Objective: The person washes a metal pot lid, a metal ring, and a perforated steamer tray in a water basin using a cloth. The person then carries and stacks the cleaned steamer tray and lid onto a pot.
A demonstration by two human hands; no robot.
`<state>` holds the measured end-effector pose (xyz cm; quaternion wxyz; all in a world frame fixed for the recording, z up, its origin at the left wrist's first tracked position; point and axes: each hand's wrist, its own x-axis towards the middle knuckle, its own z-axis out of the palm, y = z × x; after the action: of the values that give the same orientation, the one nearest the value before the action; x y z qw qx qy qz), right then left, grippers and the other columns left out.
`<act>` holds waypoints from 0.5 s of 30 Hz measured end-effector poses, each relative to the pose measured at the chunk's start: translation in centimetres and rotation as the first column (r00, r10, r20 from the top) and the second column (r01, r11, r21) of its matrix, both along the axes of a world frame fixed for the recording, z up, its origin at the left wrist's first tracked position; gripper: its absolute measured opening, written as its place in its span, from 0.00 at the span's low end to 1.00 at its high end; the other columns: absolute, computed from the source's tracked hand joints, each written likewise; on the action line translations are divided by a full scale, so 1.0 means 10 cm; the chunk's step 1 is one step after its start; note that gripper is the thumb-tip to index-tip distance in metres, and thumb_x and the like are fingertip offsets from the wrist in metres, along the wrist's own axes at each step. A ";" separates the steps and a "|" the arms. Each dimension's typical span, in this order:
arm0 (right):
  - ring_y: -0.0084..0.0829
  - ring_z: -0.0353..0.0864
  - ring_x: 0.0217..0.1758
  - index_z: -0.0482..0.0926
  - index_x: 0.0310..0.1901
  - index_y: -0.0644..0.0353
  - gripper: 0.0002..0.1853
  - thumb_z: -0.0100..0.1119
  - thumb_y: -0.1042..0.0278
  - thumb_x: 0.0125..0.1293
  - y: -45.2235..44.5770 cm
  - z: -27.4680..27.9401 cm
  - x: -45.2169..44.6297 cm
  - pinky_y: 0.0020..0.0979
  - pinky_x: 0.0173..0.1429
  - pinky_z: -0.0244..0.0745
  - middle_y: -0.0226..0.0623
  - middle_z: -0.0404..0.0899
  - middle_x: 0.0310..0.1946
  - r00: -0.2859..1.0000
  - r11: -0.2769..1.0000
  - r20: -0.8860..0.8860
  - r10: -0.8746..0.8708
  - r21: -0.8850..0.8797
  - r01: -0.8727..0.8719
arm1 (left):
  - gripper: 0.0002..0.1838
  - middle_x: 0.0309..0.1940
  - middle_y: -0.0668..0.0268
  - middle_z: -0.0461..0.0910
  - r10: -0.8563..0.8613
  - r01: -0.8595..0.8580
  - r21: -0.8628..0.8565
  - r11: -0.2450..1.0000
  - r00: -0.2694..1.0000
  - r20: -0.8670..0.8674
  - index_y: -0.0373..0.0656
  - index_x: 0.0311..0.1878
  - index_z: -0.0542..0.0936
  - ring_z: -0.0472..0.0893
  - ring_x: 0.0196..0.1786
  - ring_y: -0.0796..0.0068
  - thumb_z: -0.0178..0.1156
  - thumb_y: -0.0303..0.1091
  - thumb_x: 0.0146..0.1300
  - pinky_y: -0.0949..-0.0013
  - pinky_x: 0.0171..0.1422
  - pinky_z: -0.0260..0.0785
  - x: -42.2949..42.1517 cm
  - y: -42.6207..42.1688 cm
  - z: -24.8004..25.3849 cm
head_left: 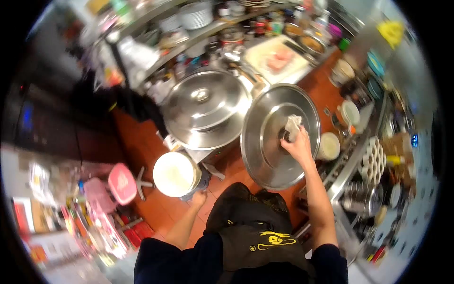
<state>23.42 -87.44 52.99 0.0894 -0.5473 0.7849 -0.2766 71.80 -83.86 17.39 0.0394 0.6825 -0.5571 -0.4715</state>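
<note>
Gripping the held lid [262, 156] at its central dark knob with the right hand [298, 144], fingers closed in around knob and a crumpled white cloth [293, 124]. Placed at 3 o'clock from the centre of the view, near the middle. Tilted, knob side towards the camera, with the round steel rim foreshortened to an oval; long axis of that oval running roughly from 12 to 6 o'clock. Impossible to tell whether supported below.

Lying at 11 o'clock, close by the held lid's left rim: a second steel lid [182, 111], knob up, shining under the light. Set at 8 o'clock, a round white bucket [173, 174], with the left hand [198, 198] near its lower right side, by some blue-grey cloth [202, 182]. Too blurred there to tell how wide the left fingers stand, or whether holding anything.

Printed in yellow at 5 o'clock on the dark apron [236, 251]: a logo with a small circled mark beside it, lettering not legible. Blurred past reading, too, on the jars and bottles [267, 27] at 1 o'clock.

Also at 1 o'clock, on the worktop [305, 75], a pale cutting board [260, 54] bearing pinkish pieces [280, 59]. Standing just right of the held lid, a pale-topped tub [329, 146]; farther out at 3 o'clock, a white rack of round openings [372, 161].
</note>
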 end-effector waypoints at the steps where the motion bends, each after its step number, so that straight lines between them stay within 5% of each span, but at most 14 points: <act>1: 0.52 0.75 0.59 0.77 0.58 0.64 0.33 0.72 0.59 0.50 -0.32 0.01 0.11 0.45 0.63 0.74 0.54 0.74 0.54 0.994 0.997 -0.070 0.079 -0.001 -0.080 | 0.18 0.30 0.49 0.84 0.131 -0.130 0.059 0.990 0.991 -0.013 0.36 0.33 0.85 0.85 0.35 0.52 0.57 0.43 0.63 0.52 0.46 0.75 0.26 0.19 -0.10; 4: 0.53 0.75 0.58 0.77 0.58 0.61 0.33 0.72 0.60 0.48 -1.43 0.08 0.50 0.47 0.62 0.73 0.52 0.73 0.53 0.942 0.952 -0.151 0.299 0.118 -0.283 | 0.17 0.29 0.52 0.85 0.335 -0.354 0.117 0.928 0.929 0.155 0.34 0.33 0.85 0.85 0.30 0.61 0.56 0.40 0.66 0.56 0.38 0.76 0.76 0.82 -0.01; 6: 0.52 0.75 0.59 0.77 0.58 0.58 0.33 0.71 0.59 0.48 -2.09 0.10 0.69 0.46 0.61 0.74 0.51 0.73 0.53 0.882 0.898 -0.171 0.439 0.126 -0.422 | 0.14 0.28 0.56 0.84 0.738 -0.696 0.280 0.661 0.671 -0.075 0.34 0.38 0.83 0.83 0.28 0.65 0.55 0.36 0.69 0.61 0.32 0.77 0.74 1.25 0.33; 7: 0.51 0.75 0.59 0.78 0.59 0.55 0.33 0.71 0.58 0.48 -2.46 0.08 0.81 0.45 0.61 0.75 0.51 0.74 0.53 0.844 0.862 -0.177 0.506 0.149 -0.485 | 0.13 0.29 0.57 0.83 0.808 -0.763 0.293 0.576 0.586 -0.063 0.34 0.40 0.81 0.83 0.29 0.65 0.54 0.35 0.71 0.62 0.31 0.77 0.70 1.42 0.43; 11: 0.52 0.77 0.58 0.79 0.58 0.50 0.31 0.69 0.55 0.48 -3.58 -0.24 1.35 0.46 0.59 0.76 0.49 0.76 0.53 0.732 0.733 -0.125 0.670 0.268 -0.625 | 0.12 0.34 0.56 0.83 0.946 -0.859 0.405 0.314 0.321 -0.053 0.34 0.44 0.78 0.84 0.31 0.63 0.53 0.35 0.72 0.61 0.31 0.78 0.48 1.97 0.69; 15: 0.51 0.78 0.58 0.79 0.59 0.45 0.33 0.68 0.52 0.46 -4.13 -0.81 1.55 0.46 0.61 0.76 0.47 0.76 0.55 0.567 0.608 -0.221 0.793 0.347 -0.714 | 0.13 0.36 0.53 0.83 0.994 -0.949 0.299 0.098 0.077 -0.083 0.33 0.41 0.77 0.86 0.36 0.59 0.52 0.36 0.72 0.58 0.37 0.80 0.02 2.13 1.08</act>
<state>38.95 -128.69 44.88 0.1165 -0.8573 0.5010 -0.0203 72.01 -62.55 28.15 0.3603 0.8090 0.0931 -0.4550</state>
